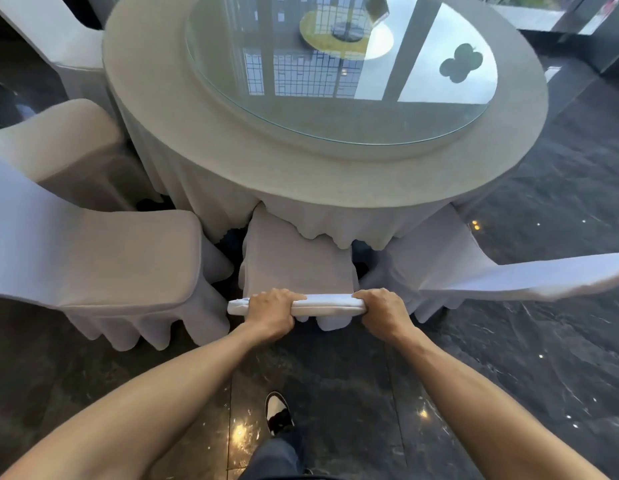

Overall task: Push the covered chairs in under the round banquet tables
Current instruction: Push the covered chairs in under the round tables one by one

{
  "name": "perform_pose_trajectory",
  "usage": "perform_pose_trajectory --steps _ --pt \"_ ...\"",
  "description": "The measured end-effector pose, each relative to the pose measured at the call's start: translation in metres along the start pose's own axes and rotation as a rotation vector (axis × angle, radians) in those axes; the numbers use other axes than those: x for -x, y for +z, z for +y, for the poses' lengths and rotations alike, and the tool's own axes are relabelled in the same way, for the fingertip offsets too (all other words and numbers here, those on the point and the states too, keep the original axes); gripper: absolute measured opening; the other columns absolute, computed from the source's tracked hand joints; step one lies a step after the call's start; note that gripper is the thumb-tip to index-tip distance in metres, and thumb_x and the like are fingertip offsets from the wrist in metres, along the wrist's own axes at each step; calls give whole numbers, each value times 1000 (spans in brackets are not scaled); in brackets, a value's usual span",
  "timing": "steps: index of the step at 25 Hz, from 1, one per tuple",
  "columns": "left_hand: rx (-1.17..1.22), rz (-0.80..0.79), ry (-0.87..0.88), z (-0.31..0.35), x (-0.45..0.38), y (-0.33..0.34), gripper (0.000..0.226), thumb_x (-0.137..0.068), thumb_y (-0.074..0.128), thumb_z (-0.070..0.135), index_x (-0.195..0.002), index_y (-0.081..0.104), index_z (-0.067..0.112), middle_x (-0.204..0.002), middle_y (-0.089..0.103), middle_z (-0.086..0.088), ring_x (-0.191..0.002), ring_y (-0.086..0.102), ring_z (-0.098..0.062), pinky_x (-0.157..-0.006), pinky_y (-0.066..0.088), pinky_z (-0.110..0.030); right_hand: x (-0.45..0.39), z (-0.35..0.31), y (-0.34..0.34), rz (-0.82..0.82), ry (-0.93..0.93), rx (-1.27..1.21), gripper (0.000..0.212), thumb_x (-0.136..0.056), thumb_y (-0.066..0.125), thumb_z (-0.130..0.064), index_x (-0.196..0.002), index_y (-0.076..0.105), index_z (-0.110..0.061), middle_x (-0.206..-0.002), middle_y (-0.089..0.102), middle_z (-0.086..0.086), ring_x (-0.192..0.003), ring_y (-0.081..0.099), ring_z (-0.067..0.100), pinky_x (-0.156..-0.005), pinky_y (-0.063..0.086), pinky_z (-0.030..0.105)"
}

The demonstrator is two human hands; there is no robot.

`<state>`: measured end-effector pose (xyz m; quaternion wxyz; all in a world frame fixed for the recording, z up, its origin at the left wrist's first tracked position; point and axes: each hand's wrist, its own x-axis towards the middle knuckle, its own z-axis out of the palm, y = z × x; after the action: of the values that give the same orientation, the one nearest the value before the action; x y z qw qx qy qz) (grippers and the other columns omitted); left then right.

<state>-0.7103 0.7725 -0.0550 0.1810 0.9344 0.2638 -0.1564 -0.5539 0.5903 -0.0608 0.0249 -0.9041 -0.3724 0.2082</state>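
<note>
1. Gripping the top edge of the covered chair (297, 268), the left hand (271, 311) and the right hand (382, 311) are both closed around its backrest.
2. Just beyond the hands, the seat of this chair is already partly under the tablecloth of the round table (321, 174).
3. To the left of the grip another covered chair (103, 258) stands out from the table; to the right a third chair (474, 271) stands angled.
4. Below the hands one shoe (276, 412) is on the dark floor (508, 393).
</note>
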Motion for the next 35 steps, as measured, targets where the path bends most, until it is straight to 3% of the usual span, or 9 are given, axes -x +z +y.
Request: perform_pose_trajectory --steps 7,15,22,26,29,32,35 --pt "37 5 -59 3 -23 3 47 -89 63 29 -134 58 43 -120 68 0 -104 64 -25 -92 48 -39 -21 7 -8 1 -50 -51 26 -77 57 -28 -98 72 -27 -94 72 -1 -90 65 27 -76 49 36" --pt "32 15 -136 21 -16 0 56 -86 61 13 -137 56 37 -126 65 0 -109 58 -26 -97 40 -37 -25 18 -3 -46 -99 -59 39 -78 55 -10 -108 69 -31 -99 70 -4 -94 63 23 -75 49 34" --pt "179 64 -154 30 6 -13 37 -89 65 23 -125 64 26 -115 68 -2 -105 59 -22 -93 47 -39 -58 7 -41 -485 -305 164 31 -79 60 -21 -110 61 -18 -96 62 3 -79 59 22 -63 46 32" --pt "178 89 -147 24 10 -15 36 -90 68 25 -125 65 28 -115 68 1 -105 61 -21 -93 47 -38 -47 -10 -37 -313 -447 225 31 -77 58 -17 -107 59 -26 -87 59 -4 -74 55 21 -63 44 33" --pt "130 45 -131 26 5 -18 36 -88 68 22 -122 68 30 -113 69 0 -102 63 -22 -91 47 -39 -36 -6 -26 -194 -408 179 28 -70 59 -15 -95 63 -26 -84 66 -2 -75 62 24 -65 47 33" --pt "103 16 -106 39 0 -15 37 -83 67 19 -118 70 32 -109 70 1 -99 64 -23 -84 48 -38 -32 13 -23 -134 -383 172 29 -71 53 -20 -98 64 -22 -88 69 2 -81 64 28 -70 46 34" --pt "56 -14 -47 71 -7 -8 28 -82 66 23 -108 69 34 -101 70 3 -94 64 -22 -71 38 -32 -27 45 -34 -122 -368 199 31 -77 52 -24 -105 65 -21 -94 70 2 -86 65 27 -76 47 34"
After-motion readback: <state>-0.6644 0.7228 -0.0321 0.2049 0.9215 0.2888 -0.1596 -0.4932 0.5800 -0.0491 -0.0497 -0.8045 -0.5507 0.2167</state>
